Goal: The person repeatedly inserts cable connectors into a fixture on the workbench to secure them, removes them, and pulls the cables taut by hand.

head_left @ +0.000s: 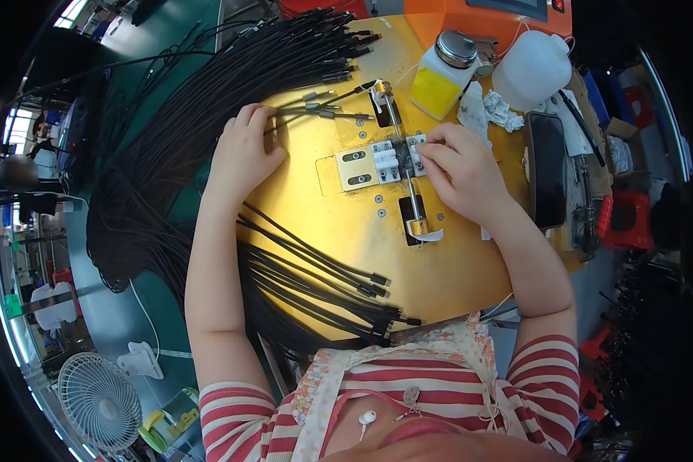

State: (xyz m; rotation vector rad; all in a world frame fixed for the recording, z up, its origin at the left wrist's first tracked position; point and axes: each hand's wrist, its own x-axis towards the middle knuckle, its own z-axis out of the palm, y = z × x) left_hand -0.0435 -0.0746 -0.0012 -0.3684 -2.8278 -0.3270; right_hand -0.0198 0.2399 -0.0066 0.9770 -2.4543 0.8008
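The right hand [458,165] is bringing its thumb and fingertips narrowly together at the fixture's right-hand white block [417,156]; whether it is pinching anything, I cannot tell. The left hand [245,150] is curving half open, thumb apart, its fingertips beside a few loose cables [308,108]; any grip there is hidden. Between the hands, the metal fixture [356,168] is sitting on the gold table [454,281]. The person seems to be working at the fixture with the cables close by; a next move there would call for a steady left hand and careful lining-up of a connector. Toward the body from the left hand, more cable ends [362,286] are fanning out; beyond it, a thick cable bundle [185,131] is sprawling. Past the right hand, a phone [547,171] and a yellow-filled bottle [441,77] are standing by.
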